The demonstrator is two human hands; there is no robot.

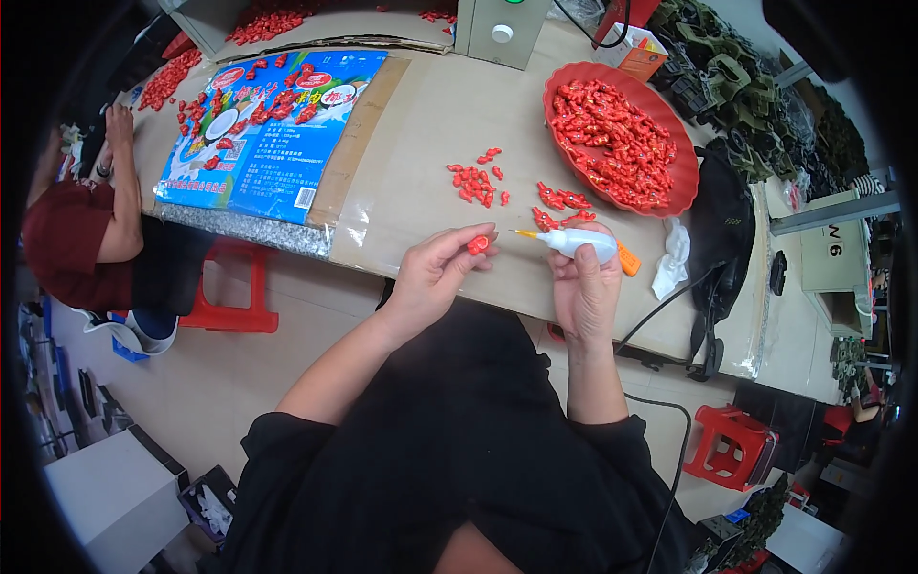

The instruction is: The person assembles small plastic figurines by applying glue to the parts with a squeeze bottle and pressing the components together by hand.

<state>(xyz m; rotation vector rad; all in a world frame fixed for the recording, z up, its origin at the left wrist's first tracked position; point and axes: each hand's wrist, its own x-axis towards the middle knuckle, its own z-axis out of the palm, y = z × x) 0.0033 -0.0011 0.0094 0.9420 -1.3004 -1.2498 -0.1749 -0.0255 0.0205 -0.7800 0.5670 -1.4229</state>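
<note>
Between the thumb and fingers of my left hand (427, 284) is a small red piece (478, 245), its exact kind too small to make out. My right hand (585, 292) is wrapped round a white squeeze bottle (572, 241) with a yellow needle tip (526, 233). The tip points left toward the red piece, with a gap between them. Just beyond my hands lie a loose cluster of small red pieces (471, 184) and some larger red figures (562, 197). An orange object (627, 258) lies beside my right hand, partly hidden by it.
A red scalloped bowl (687, 182) heaped with red figures stands at the back right. Right of my hand are a crumpled white tissue (672, 256) and a black bag (732, 234). A blue printed cardboard sheet (277, 177) bears red pieces. At the far left another person (91, 220) sits working.
</note>
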